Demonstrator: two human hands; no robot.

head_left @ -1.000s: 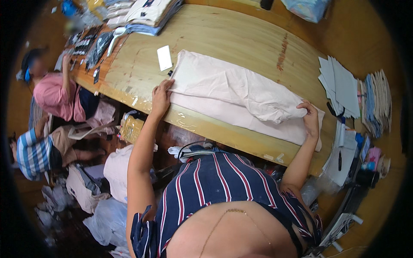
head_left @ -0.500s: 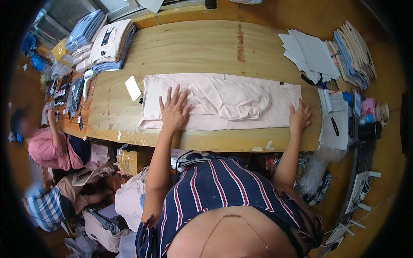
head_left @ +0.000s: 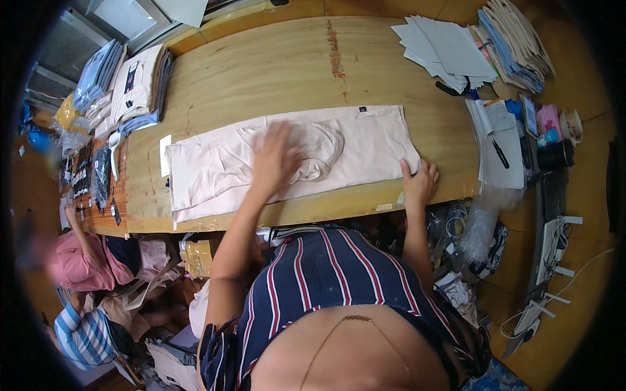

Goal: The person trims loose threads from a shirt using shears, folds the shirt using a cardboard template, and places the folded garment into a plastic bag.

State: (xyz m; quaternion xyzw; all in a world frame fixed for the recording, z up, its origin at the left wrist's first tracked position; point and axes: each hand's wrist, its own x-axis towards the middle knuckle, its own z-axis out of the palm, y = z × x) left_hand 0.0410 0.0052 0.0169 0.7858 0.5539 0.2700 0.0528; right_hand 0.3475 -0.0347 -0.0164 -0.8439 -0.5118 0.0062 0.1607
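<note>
A pale pink garment (head_left: 368, 146), folded into a long strip, lies on the wooden table in front of me. Its middle is loosely bunched, and a small dark label shows near the far right corner. My left hand (head_left: 275, 159) is over the bunched cloth; motion smears its fingers, so whether it touches is unclear. At the near right corner, my right hand (head_left: 420, 184) has its thumb on the cloth and its fingers curled around the edge.
Stacks of folded clothes (head_left: 140, 81) stand at the far left, near a white card (head_left: 165, 155). White sheets (head_left: 447, 52), more folded garments (head_left: 518, 42) and a black pen (head_left: 501, 154) on papers are at the right. Another person in pink (head_left: 85, 260) is at the left.
The garment has shifted left and turned, its right end angled farther away. My left hand has gone from lying spread on the cloth to a blur. My right hand stays at the near right corner.
</note>
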